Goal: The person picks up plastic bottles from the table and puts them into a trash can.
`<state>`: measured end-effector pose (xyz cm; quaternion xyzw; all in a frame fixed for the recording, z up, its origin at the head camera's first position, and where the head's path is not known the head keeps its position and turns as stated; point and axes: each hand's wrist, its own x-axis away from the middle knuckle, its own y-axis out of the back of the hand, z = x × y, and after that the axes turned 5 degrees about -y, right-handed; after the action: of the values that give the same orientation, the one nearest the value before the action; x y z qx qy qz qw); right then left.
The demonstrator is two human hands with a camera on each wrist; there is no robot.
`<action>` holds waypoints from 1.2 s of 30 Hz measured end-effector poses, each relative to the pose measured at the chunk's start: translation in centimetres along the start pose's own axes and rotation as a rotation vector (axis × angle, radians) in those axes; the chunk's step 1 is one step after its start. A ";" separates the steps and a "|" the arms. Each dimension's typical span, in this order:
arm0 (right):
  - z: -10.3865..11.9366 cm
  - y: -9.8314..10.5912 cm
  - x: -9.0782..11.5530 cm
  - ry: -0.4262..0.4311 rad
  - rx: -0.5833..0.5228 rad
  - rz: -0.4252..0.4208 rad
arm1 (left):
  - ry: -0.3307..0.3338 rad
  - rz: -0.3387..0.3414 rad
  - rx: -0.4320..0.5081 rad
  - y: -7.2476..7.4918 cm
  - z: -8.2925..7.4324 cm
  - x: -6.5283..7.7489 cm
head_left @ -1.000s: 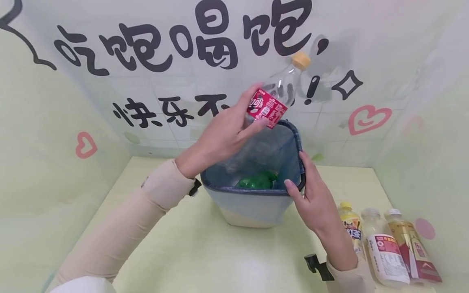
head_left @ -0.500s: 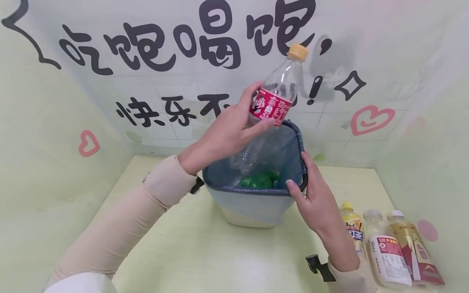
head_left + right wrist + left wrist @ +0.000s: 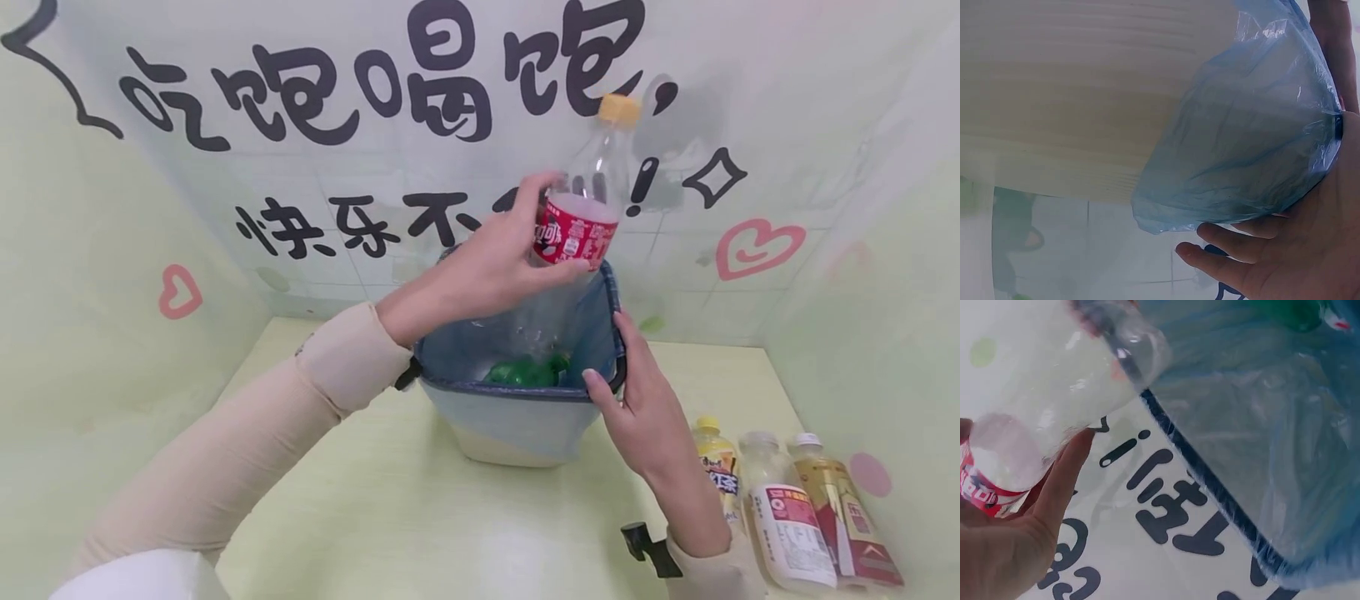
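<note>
My left hand [image 3: 491,262] grips a clear plastic bottle [image 3: 576,231] with a red label and yellow cap. The bottle leans, cap up and to the right, and its base hangs over the mouth of a trash bin [image 3: 517,429]. In the left wrist view, the bottle's clear lower body [image 3: 1041,381] is blurred beside the bin's dark rim. My right hand [image 3: 645,417] holds the bin's right rim, thumb inside and fingers outside. Something green [image 3: 522,372] lies inside the bin. A thin blue bag [image 3: 1241,131] lines it and folds over the rim.
On the table [image 3: 360,517], to the right, stand a yellow-capped tea bottle [image 3: 717,467], a white bottle with a pink label [image 3: 793,521] and a gold-and-red bottle [image 3: 847,508]. My right forearm partly covers the tea bottle. Behind the bin rises a wall [image 3: 360,175] with black lettering.
My left hand has carried the red-labelled bottle a little to the right, and the bottle has tipped more upright. My right hand stays on the bin's rim.
</note>
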<state>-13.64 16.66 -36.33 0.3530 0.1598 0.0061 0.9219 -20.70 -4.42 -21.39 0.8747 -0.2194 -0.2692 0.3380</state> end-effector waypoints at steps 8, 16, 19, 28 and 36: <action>-0.1 0.0 -0.1 0.021 -0.001 -0.015 | 0.004 0.094 0.085 -1.6 0.5 0.2; -0.2 -0.1 -0.2 0.066 -0.045 -0.027 | 0.109 0.229 0.169 -2.1 0.5 1.4; -0.3 -0.1 -0.2 0.066 -0.049 -0.033 | 0.084 0.236 0.143 -2.1 0.5 1.5; -0.3 -0.1 0.0 0.055 -0.051 -0.030 | 0.020 0.266 0.072 -2.2 0.5 1.5; -0.2 0.0 -0.1 0.057 -0.051 -0.028 | 0.003 0.285 0.073 -2.2 0.5 1.6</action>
<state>-13.78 16.74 -36.47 0.3265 0.1909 0.0073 0.9257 -19.33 -4.09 -23.76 0.8468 -0.3504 -0.2090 0.3412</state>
